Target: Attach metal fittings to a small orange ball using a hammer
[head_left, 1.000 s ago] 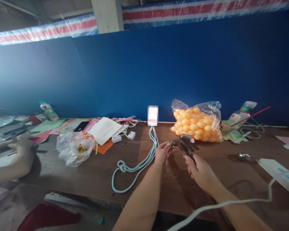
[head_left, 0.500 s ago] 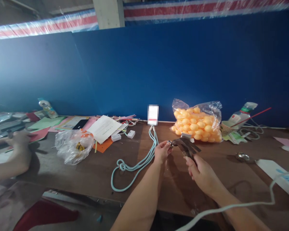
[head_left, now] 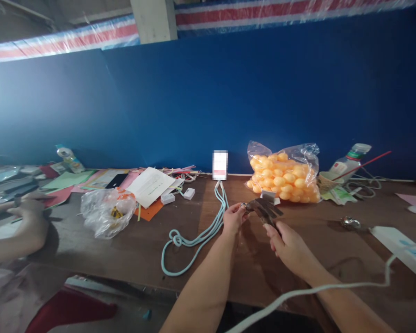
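My right hand (head_left: 287, 243) is closed round the handle of a dark claw hammer (head_left: 260, 210). The hammer's striking end points left, towards my left hand (head_left: 234, 219), and its split claw points right. Between the fingertips of my left hand is a small shiny metal piece (head_left: 243, 206), too small to name. The hammer's face is right beside that piece; whether they touch I cannot tell. A light blue cord (head_left: 194, 240) lies looped on the brown table (head_left: 142, 252), left of my left forearm.
Behind the hammer stands a clear bag of orange balls (head_left: 280, 180). A bottle (head_left: 350, 162), a shiny metal object (head_left: 350, 223) and a white power strip (head_left: 398, 249) are at right. A white cable (head_left: 298, 296) crosses over my right forearm. At left are a plastic bag (head_left: 106, 217), papers and another person's hand (head_left: 29, 212).
The hammer's head has shifted and tilted slightly beside the metal piece. Both my hands keep their grips and nearly the same places. The view has moved a little.
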`<state>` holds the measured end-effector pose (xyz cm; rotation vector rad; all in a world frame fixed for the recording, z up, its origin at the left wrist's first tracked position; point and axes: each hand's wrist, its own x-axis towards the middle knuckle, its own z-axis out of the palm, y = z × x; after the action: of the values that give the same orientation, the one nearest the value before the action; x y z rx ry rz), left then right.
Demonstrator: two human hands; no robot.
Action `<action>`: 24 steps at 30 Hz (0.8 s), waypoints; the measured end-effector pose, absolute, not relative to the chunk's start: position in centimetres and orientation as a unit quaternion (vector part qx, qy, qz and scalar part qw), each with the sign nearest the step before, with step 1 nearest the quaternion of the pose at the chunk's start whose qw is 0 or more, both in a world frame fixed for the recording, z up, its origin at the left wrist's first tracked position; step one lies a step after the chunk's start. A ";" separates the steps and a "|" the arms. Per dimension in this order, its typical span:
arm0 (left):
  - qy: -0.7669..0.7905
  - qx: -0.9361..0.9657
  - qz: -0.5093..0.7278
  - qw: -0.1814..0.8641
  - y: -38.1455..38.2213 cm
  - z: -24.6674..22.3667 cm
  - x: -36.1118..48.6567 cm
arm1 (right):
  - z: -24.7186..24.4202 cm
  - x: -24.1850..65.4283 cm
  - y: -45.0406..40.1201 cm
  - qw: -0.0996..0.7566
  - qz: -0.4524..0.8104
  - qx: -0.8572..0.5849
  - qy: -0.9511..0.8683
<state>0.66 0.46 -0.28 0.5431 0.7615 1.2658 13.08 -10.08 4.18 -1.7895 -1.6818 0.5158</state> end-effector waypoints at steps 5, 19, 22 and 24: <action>0.340 0.249 0.577 0.700 0.2 0.2 0.6 | 4.0 13.3 -10.2 0.335 0.196 -0.669 -0.634; 0.325 0.238 0.569 0.717 0.0 0.5 0.6 | 3.8 13.5 -10.3 0.333 0.212 -0.669 -0.630; 0.313 0.230 0.573 0.722 -0.2 0.7 0.5 | 3.9 13.6 -10.4 0.334 0.206 -0.670 -0.630; 0.300 0.219 0.579 0.726 -0.2 0.8 0.3 | 4.1 14.2 -10.7 0.322 0.183 -0.677 -0.636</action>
<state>0.33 -0.19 0.84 0.4828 0.6615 1.2768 14.24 -10.65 4.13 -1.7764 -1.6712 0.4803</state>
